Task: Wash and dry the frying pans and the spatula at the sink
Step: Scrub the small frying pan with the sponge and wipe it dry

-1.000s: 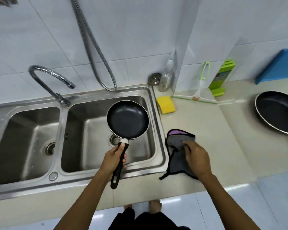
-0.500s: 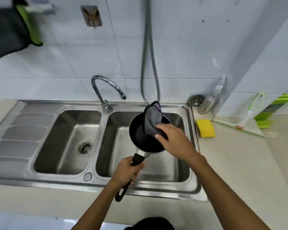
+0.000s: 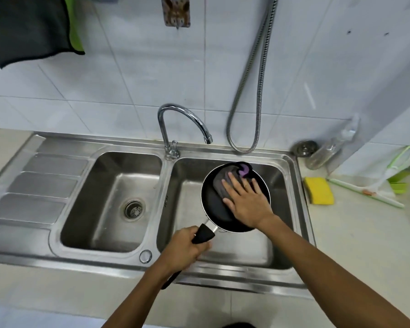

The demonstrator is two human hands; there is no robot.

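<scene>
A small black frying pan hangs over the right basin of the steel double sink. My left hand grips its black handle near the sink's front edge. My right hand lies flat inside the pan, fingers spread, pressing a grey cloth with purple trim against the pan's floor. The cloth's purple corner curls at the pan's far rim. No spatula and no other pan are in view.
The curved tap stands between the basins, with a metal hose hanging beside it. A yellow sponge, a green-handled squeegee and a clear bottle lie on the counter to the right. A dark cloth hangs at top left.
My right hand took the grey cloth off the counter, brought it into the pan and now presses it flat there. My left hand has kept holding the pan over the right basin.
</scene>
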